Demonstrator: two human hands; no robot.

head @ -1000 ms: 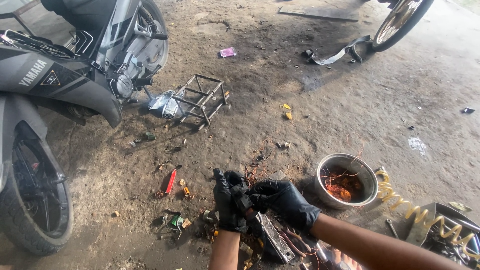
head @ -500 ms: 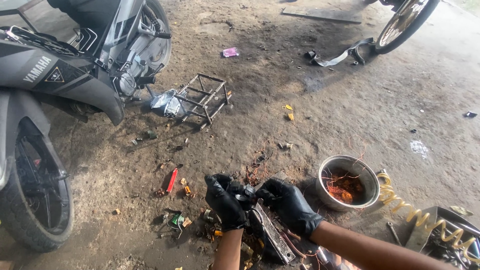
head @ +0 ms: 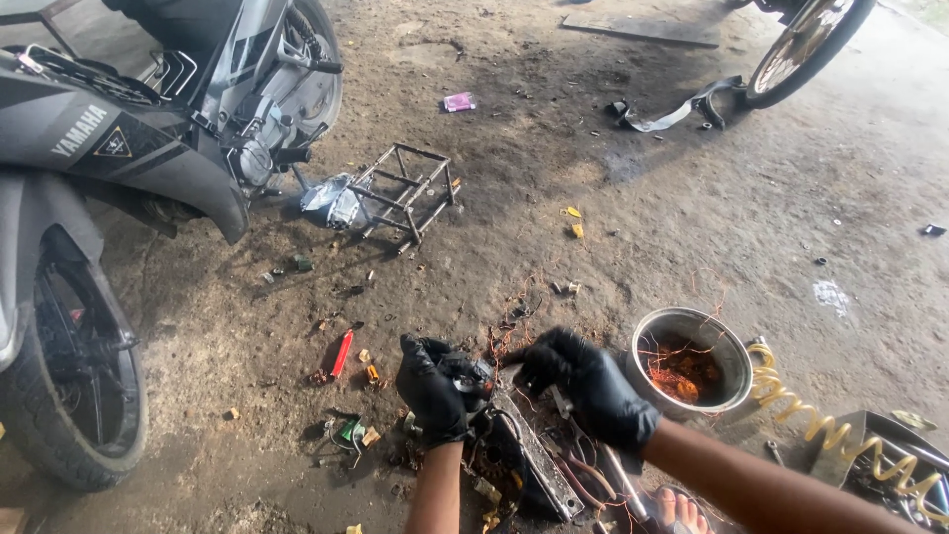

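Grey motorcycle [head: 119, 168] fills ten o'clock, metal bowl [head: 692, 358] of copper wire at four. At six, the gloved left hand [head: 431, 388] wraps around a small dark motor part [head: 474, 376], and the gloved right hand [head: 585, 384] pinches its other side.

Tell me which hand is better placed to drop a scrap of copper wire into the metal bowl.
Right. The right hand sits just beside the metal bowl, on its near side, while the left hand grips the small dark part farther away and would have to cross over the right.
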